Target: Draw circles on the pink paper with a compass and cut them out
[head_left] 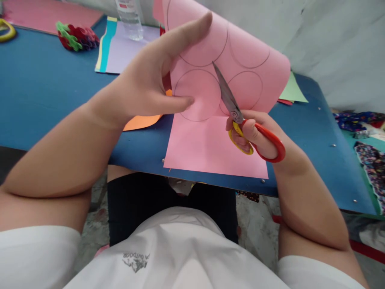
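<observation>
My left hand (pixel 150 76) grips the left side of a pink sheet of paper (pixel 207 94). Two of its digits lie apart across the front, while the others are hidden behind the sheet. Several circles are drawn on the paper in dark line, and its upper part is lifted and curls over to the right. Scissors (pixel 227 94) with one red and one yellow handle loop are in my right hand (pixel 255 126), fingers through the loops. Their blades are together, pointing up and left in front of the circles. A flat pink part (pixel 210 150) lies below at the table edge.
On the blue table (pixel 45 92) are a lilac sheet (pixel 120 52), a clear bottle (pixel 132 24), colourful cut shapes (pixel 76 37) and yellow-handled scissors (pixel 7 31). Orange paper (pixel 142 122) lies under my left hand. Green paper (pixel 293 90) is at the right, near the wall.
</observation>
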### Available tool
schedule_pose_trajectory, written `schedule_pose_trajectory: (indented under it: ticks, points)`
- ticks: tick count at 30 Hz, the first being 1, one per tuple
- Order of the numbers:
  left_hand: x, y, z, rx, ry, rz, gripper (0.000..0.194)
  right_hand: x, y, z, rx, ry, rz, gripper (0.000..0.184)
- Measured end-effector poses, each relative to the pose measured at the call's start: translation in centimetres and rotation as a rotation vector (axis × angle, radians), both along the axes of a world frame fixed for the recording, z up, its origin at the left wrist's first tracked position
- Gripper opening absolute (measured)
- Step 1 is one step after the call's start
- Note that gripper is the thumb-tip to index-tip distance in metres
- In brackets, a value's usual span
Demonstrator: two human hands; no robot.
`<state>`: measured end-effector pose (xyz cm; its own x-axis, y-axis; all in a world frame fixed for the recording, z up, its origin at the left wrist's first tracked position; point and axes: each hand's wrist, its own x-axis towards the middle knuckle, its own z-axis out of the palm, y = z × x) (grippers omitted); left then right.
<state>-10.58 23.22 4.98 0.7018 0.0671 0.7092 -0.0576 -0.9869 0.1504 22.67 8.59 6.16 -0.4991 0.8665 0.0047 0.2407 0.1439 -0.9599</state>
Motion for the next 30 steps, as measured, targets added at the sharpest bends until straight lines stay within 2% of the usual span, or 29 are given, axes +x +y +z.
schedule_pose_trajectory:
  ticks: [4,8,11,14,16,17,20,22,30]
  points:
    - [-0.5,-0.6,0.2,-0.068,0.128,-0.026,0.115,-0.1,0.0,-0.3,-0.003,0.003,0.009,0.069]
    - [-0.7,-2.0,0.5,-0.246,0.027,0.063,0.113,0.0,0.0,-0.8,0.057,0.008,0.025,0.065]
    - [-0.7,-1.8,0.6,-0.288,0.055,0.031,0.125,0.0,-0.2,-1.0,0.111,0.001,0.038,0.059]
    - [-0.8,-0.5,0.8,-0.219,0.136,-0.111,0.126,-0.1,-0.4,-0.9,0.122,-0.025,0.009,0.061]
    - [-0.9,0.1,0.9,-0.188,0.178,-0.202,0.136,-0.3,-0.5,-0.7,0.115,-0.041,-0.015,0.062]
    - [-0.9,0.2,0.9,-0.216,0.188,-0.2,0.142,-0.3,-0.6,-0.7,0.106,-0.048,-0.021,0.061]
    - [-1.0,-0.4,0.5,-0.464,0.125,-0.047,0.151,-0.4,-0.8,-0.6,0.077,-0.055,-0.025,0.062]
    - [-0.9,-1.0,0.2,-0.563,0.044,0.02,0.152,-0.4,-0.8,-0.6,0.081,-0.053,-0.028,0.063]
    - [-0.7,-0.1,0.5,-0.39,0.078,-0.125,0.143,-0.2,-0.7,-1.0,0.113,-0.069,-0.001,0.061]
